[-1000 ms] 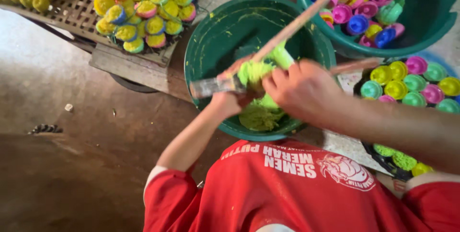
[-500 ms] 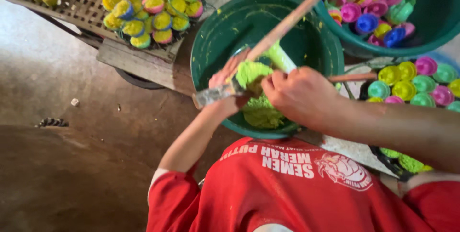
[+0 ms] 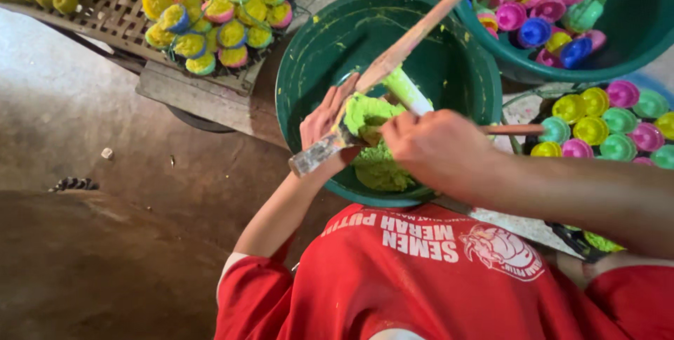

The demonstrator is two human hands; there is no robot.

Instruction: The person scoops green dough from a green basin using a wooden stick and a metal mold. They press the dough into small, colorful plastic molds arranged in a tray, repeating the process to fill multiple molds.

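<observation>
My left hand is held over a dark green bucket and cups a lump of bright green paste. A flat scraper with a long wooden handle and a metal blade lies slanted across that palm, its blade end past the bucket's near rim. My right hand is closed just right of the lump, with a thin wooden stick poking out of it to the right. A pale green rod rises between the hands. More green paste lies in the bucket's bottom.
A second green tub at the top right holds pink, blue and green round moulds. Rows of coloured moulds lie at the right. A wire rack at the top left carries yellow and mixed-colour balls. Bare brown floor lies at the left.
Both hands stay over the bucket. The green lump shows more fully in my left palm, and my right hand has shifted slightly lower against it.
</observation>
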